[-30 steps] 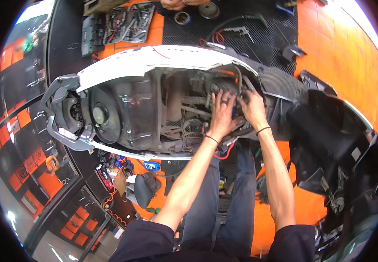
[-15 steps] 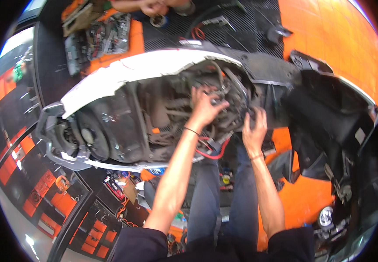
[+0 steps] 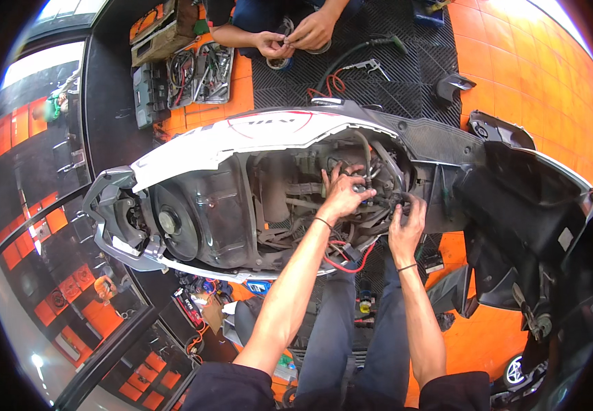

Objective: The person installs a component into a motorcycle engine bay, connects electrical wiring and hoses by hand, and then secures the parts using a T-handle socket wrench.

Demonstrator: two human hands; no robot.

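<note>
A scooter body [image 3: 269,140] with white outer panel lies across in front of me, its inner compartment exposed. My left hand [image 3: 344,195] reaches into the tangle of hoses and cables there, fingers bent around a small dark part [image 3: 359,188] whose kind I cannot make out. To its right, my right hand [image 3: 406,229] pinches black wiring [image 3: 398,198] at the compartment's edge; the fingertips are partly hidden. Below both hands hangs a red cable loop [image 3: 351,267]. A round filler cap [image 3: 168,222] tops the dark tank at left.
Across the scooter, another person's hands [image 3: 289,42] work over a small tin. An open tool case [image 3: 200,75] lies at the far left, an air blow gun [image 3: 368,67] on the black mat. Large black plastic panels [image 3: 516,212] fill the right side.
The view has shifted, so the scooter sits lower and further right in the picture. Both my hands stay at the same spots in the wiring. The other person's hands show more fully.
</note>
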